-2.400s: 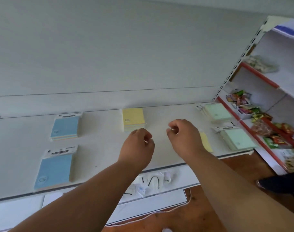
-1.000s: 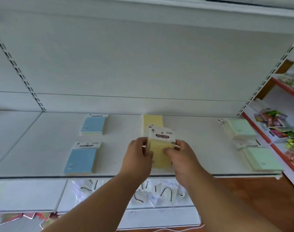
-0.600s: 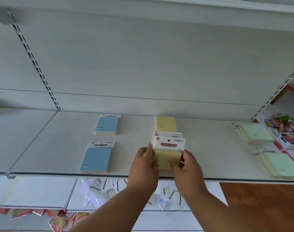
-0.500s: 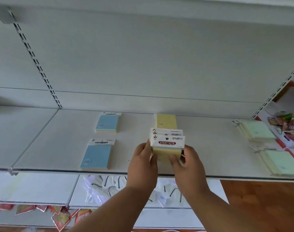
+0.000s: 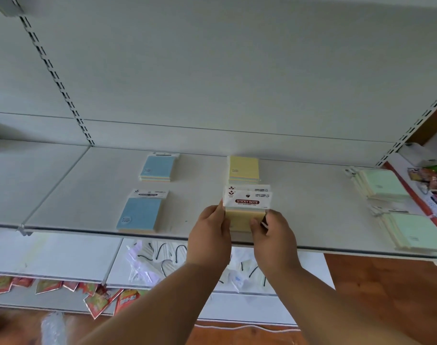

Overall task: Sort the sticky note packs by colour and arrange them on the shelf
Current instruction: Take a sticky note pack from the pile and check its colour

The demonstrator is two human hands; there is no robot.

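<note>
Both hands have lifted two yellow packs (image 5: 244, 217) off the shelf (image 5: 88, 190) since earlier. Left hand (image 5: 211, 235) and right hand (image 5: 274, 235) fingers pinch their sides, near another yellow pack (image 5: 243, 168).

White metal shelving (image 5: 92, 195), slotted uprights (image 5: 55, 78), pale back panel (image 5: 224, 70), reddish-brown wooden floor (image 5: 386, 282)

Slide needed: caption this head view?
Both hands hold yellow sticky note packs above the shelf, between blue and green packs.
</note>
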